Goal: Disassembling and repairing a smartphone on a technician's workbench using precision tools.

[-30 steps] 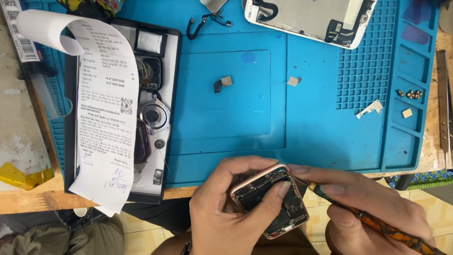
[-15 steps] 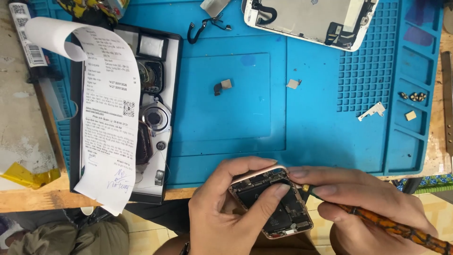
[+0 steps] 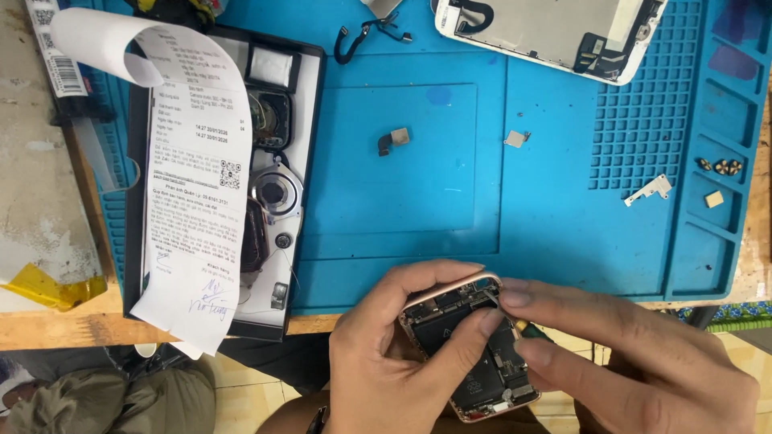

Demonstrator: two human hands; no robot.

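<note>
An opened phone (image 3: 474, 350), its back shell edged in pink-gold and its dark inner parts laid bare, is held at about 6 o'clock in the view, just off the near edge of the blue mat (image 3: 482, 201). It is grasped by the left hand (image 3: 394, 362), whose fingers are wrapped round its left side while the thumb is pressed on the inner parts. The right hand (image 3: 635, 362) is placed at about 5 o'clock, with its fingertips pinched at the phone's upper right corner; a thin tool (image 3: 527, 329) with a yellow and green tip is partly seen under these fingers, and it appears to be gripped by them, though most of it is hidden.

At 1 o'clock a detached white screen (image 3: 555, 28) is laid face down on the mat. Near the centre, at 12 o'clock from the phone, a small camera part (image 3: 394, 141) and a small metal plate (image 3: 516, 138) are set apart from each other. At 3 o'clock a thin metal bracket (image 3: 651, 189) is seen, and beyond it some small brass screws (image 3: 720, 166) are kept in a side pocket of the mat. At 9 o'clock a black tray (image 3: 310, 120) of parts is found, half covered by a long curled paper receipt (image 3: 193, 185). A black cable (image 3: 362, 36) is laid at 11 o'clock.
</note>
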